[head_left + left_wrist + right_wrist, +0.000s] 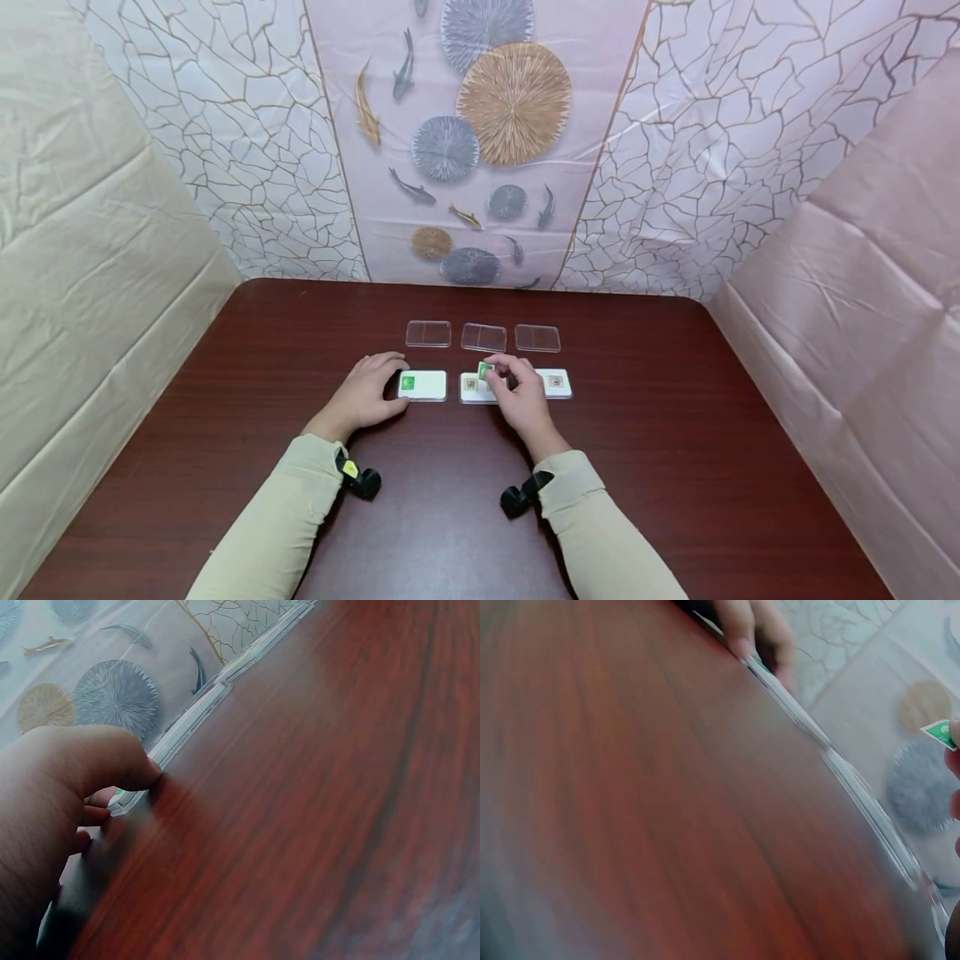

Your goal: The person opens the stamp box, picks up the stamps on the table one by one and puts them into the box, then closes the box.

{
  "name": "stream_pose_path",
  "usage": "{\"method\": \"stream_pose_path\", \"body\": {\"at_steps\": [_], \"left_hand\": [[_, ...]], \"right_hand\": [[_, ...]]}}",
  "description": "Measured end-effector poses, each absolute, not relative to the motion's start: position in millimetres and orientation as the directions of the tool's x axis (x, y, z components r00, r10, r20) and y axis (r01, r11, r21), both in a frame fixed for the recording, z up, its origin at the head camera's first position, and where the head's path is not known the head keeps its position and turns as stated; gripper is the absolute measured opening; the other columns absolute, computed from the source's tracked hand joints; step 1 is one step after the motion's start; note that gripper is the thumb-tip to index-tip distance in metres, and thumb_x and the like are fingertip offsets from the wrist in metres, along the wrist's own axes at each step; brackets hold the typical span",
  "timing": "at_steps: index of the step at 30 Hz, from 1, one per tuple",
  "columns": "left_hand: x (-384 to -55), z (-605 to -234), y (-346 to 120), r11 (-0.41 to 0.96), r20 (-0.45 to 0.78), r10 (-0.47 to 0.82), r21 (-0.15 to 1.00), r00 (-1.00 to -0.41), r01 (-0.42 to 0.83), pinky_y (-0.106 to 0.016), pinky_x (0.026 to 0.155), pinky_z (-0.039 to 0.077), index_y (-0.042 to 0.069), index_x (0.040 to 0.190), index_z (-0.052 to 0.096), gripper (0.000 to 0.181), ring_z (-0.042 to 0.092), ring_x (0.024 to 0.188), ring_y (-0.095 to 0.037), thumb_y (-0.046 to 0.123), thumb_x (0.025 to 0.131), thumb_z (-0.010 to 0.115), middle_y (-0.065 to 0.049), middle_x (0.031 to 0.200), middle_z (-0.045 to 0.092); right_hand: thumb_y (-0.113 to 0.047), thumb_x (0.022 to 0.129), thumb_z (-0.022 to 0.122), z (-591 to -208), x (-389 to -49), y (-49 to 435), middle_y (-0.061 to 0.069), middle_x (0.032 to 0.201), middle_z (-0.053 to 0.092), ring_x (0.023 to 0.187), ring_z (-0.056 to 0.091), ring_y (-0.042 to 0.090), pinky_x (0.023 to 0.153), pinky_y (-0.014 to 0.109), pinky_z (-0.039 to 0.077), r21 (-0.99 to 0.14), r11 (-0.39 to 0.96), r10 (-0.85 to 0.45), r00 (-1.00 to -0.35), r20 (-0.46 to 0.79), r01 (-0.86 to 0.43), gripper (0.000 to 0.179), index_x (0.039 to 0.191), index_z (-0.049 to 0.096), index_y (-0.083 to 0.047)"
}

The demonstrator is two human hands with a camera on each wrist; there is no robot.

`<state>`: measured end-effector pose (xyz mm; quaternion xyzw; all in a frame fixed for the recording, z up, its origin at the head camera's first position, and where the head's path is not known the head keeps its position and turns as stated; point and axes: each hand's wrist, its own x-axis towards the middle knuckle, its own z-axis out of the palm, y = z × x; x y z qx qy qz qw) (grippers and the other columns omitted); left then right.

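Evidently the small green piece (483, 368), edged in white, is off the tabletop (435, 542), raised over the middle case (469, 399) and, in the right wrist view, plainly apart from it. Taking that piece as the clock's centre in the head view, the right hand (522, 398) comes in from 4 o'clock, thumb and fingertips pinched together on it. Just under the piece, toward 6 o'clock, lies the flat, white-lined middle case, a brownish square (470, 385) near its left end, its rest partly covered by the right hand. Between 8 and 9 o'clock lies the left case (429, 386), bearing a green square (408, 383); the left hand (363, 395) grips its outer end, thumb along the near edge, fingers at the far corner. A little past 3 o'clock sits the right case (562, 392), with a brownish picture (556, 381), partly behind the right hand. Three clear lids rest farther out: left lid (428, 333) at 10, middle lid (483, 337) at 12, right lid (537, 337) at 2. Beyond the tabletop, toward 12, hangs a backdrop (540, 242) printed with fish and round discs.
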<state>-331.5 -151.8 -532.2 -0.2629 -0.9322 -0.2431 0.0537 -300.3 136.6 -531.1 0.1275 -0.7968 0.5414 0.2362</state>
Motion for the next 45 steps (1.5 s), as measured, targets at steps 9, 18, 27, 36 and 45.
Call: {"method": "stream_pose_path", "body": {"at_steps": [9,18,27,36,45], "left_hand": [[-330,-531,-152,0.746,0.228,0.458,0.427,-0.859,0.511,-0.06,0.117,0.024,0.007,0.128,0.063,0.052,0.043,0.138,-0.033,0.032,0.083,0.072,-0.012,0.145,0.052],[-331,-532,-150,0.745,0.23,0.453,0.432,-0.861,0.507,-0.061,0.116,0.025,0.009,0.127,0.063,0.051,0.043,0.138,-0.033,0.032,0.082,0.072,-0.012,0.145,0.053],[-331,-531,-151,0.733,0.246,0.462,0.435,-0.852,0.523,-0.062,0.115,0.025,0.008,0.127,0.063,0.051,0.043,0.137,-0.034,0.031,0.082,0.071,-0.013,0.143,0.053],[-332,-531,-152,0.738,0.241,0.462,0.429,-0.853,0.521,-0.06,0.116,0.026,0.008,0.127,0.063,0.05,0.044,0.137,-0.033,0.031,0.083,0.071,-0.013,0.143,0.053],[-332,-531,-153,0.741,0.236,0.463,0.425,-0.854,0.519,-0.061,0.115,0.026,0.008,0.127,0.063,0.05,0.044,0.137,-0.033,0.031,0.083,0.07,-0.013,0.144,0.053]], "right_hand": [[-0.011,0.086,0.079,-534,-305,99,-0.001,0.08,0.066,0.086,0.058,0.024,0.097,0.046,0.039,-0.679,0.504,-0.063,-0.806,0.588,-0.534,0.016,0.101,0.076,-0.013],[-0.021,0.089,0.079,-534,-310,73,-0.007,0.078,0.068,0.092,0.057,0.018,0.106,0.052,0.031,-0.512,0.692,-0.187,-0.812,0.552,-0.508,0.016,0.104,0.076,-0.02],[-0.027,0.092,0.074,-529,-312,61,-0.013,0.076,0.067,0.091,0.055,0.017,0.105,0.051,0.031,-0.379,0.809,-0.263,-0.853,0.451,-0.45,0.013,0.105,0.075,-0.025],[-0.034,0.092,0.073,-533,-315,58,-0.007,0.099,0.065,0.108,0.051,0.022,0.106,0.052,0.03,-0.25,0.871,-0.281,-0.846,0.453,-0.423,0.016,0.107,0.074,-0.028],[-0.036,0.09,0.076,-532,-315,58,-0.002,0.113,0.06,0.116,0.048,0.027,0.108,0.054,0.029,-0.277,0.874,-0.248,-0.857,0.452,-0.399,0.024,0.111,0.07,-0.025]]}}
